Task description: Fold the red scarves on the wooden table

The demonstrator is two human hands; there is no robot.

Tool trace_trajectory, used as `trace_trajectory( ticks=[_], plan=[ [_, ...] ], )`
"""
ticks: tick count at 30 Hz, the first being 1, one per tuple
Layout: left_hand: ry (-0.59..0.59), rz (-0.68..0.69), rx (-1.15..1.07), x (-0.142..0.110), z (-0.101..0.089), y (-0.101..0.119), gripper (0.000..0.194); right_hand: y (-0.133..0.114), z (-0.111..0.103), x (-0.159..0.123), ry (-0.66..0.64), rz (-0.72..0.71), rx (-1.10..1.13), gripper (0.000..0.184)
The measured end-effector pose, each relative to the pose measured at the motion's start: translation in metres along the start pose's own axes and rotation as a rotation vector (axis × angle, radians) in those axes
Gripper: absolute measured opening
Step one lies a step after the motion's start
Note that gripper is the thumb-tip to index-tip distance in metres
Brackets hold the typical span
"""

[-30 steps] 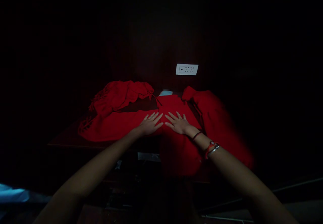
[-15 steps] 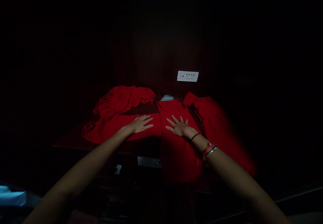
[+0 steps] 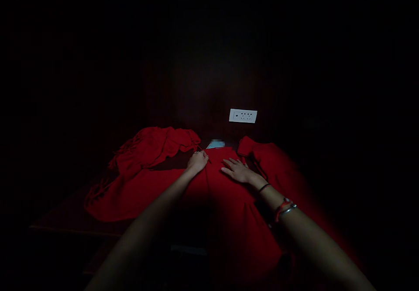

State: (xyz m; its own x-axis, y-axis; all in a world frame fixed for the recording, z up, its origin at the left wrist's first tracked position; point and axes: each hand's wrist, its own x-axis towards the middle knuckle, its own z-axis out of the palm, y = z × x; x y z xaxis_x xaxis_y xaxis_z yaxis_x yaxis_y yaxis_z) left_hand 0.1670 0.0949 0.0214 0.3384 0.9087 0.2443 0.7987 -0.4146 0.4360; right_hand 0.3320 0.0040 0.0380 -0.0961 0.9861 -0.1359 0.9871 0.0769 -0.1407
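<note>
A red fringed scarf (image 3: 222, 195) lies across a dark table, one length running to the left and another hanging over the front edge. My left hand (image 3: 198, 161) is closed at the far edge of this cloth, its fingers curled on the fabric by the fold. Flat on the cloth to the right rests my right hand (image 3: 238, 171), fingers stretched out, a dark band and bracelets on its wrist. Behind and to the left is a crumpled red fringed part (image 3: 150, 144). More red cloth (image 3: 275, 160) is spread at the right, beyond my right hand.
A white socket panel (image 3: 243, 116) is on the dark wall behind the table. A pale paper-like item (image 3: 215, 144) lies at the back, partly blurred. The table's front edge (image 3: 75, 230) shows at the left. Much of the surroundings is too dark to make out.
My left hand has gone from lying flat with spread fingers to closing on the cloth farther back. My right hand has shifted slightly right, still flat. The view has tilted up.
</note>
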Motion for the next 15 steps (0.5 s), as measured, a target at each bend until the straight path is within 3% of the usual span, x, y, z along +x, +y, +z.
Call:
trace_trajectory(
  ticks=[4,6,9,12,15],
  plan=[
    [-0.088,-0.237,-0.122,0.012,0.012,0.012,0.029,-0.004,0.011,0.012,-0.004,0.033,-0.052,0.066],
    [-0.064,-0.281,-0.163,0.012,0.02,0.013,0.038,-0.005,0.022,0.012,0.004,0.048,-0.076,0.066],
    [0.018,-0.23,-0.262,0.01,0.027,0.013,0.045,-0.004,0.026,0.012,0.058,0.009,-0.082,0.066],
    [0.039,-0.143,-0.326,0.01,0.028,0.012,0.027,0.003,0.014,0.016,0.176,-0.027,-0.084,0.054],
    [0.05,-0.11,-0.366,0.01,0.028,0.012,0.024,0.016,0.0,0.026,0.199,-0.052,-0.171,0.038]
  ],
)
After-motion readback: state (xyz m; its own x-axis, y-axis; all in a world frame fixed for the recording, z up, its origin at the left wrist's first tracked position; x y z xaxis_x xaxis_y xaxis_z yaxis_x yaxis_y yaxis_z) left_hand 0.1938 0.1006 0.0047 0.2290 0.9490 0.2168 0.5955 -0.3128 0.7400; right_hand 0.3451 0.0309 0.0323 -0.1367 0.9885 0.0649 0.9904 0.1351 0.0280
